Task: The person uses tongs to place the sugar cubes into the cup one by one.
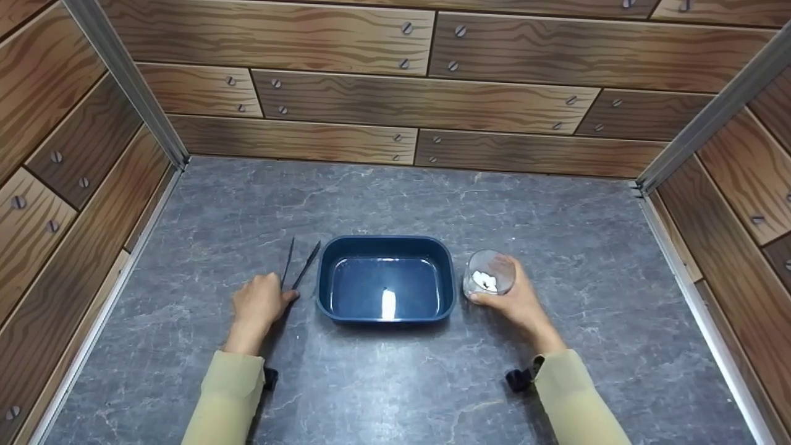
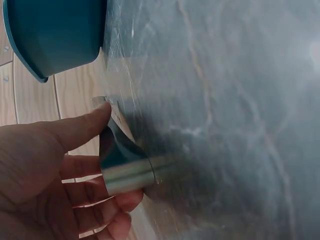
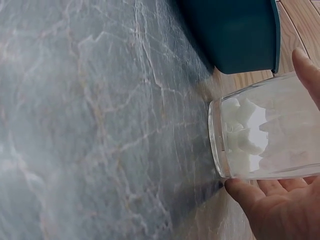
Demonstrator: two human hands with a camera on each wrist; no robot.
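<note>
My left hand (image 1: 256,303) pinches a pair of slim metal tongs (image 1: 289,266), their two arms spread and pointing away from me. In the left wrist view the shiny bent end of the tongs (image 2: 127,167) shows between thumb and fingers, close over the tabletop. On the other side, my right hand (image 1: 522,303) grips a clear drinking glass (image 1: 488,262) around its side. Several small white pieces (image 3: 247,125) lie at the bottom of the glass, which stands upright with its base right at the tabletop. Between the hands sits a blue rectangular tub (image 1: 386,281) with nothing inside.
The grey marbled tabletop (image 1: 395,198) is enclosed by wood-patterned panels (image 1: 346,99) at the back and both sides. Metal rails run along the left and right edges. Dark wrist devices (image 1: 520,378) stick out from both sleeves toward the middle.
</note>
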